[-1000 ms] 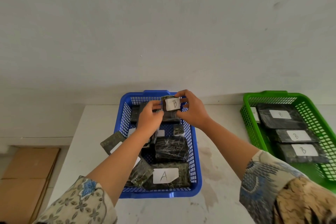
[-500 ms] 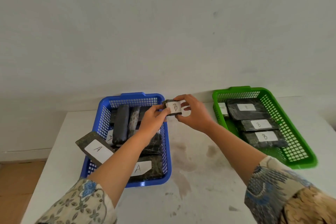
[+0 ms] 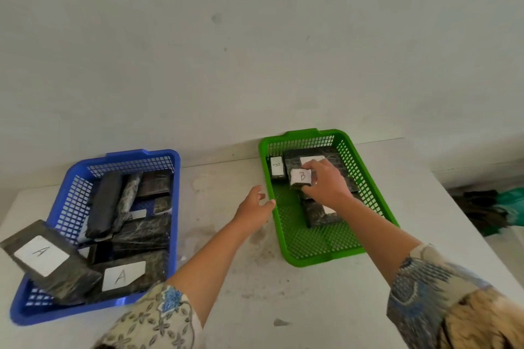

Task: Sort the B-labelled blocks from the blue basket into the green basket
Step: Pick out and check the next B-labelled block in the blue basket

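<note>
My right hand (image 3: 326, 183) holds a small dark block with a white B label (image 3: 300, 177) over the far part of the green basket (image 3: 292, 246). Under and behind it lie several dark B-labelled blocks, one small one (image 3: 277, 167) in the far left corner; my hand hides parts of the others. My left hand (image 3: 255, 207) hovers empty with fingers apart, just left of the green basket's rim. The blue basket (image 3: 65, 195) at left holds several dark blocks, two showing A labels (image 3: 123, 275), one of them (image 3: 42, 255) leaning over the left rim.
Both baskets stand on a white, stained table (image 3: 221, 272) against a pale wall. The table's right edge drops off past the green basket, with dark and green cloth (image 3: 493, 211) on the floor beyond. Patterned sleeves cover both forearms near the bottom.
My right hand carried the small B block from beside the blue basket rightward over the green basket. My left hand let go of it and trails behind, open. The view has panned right.
</note>
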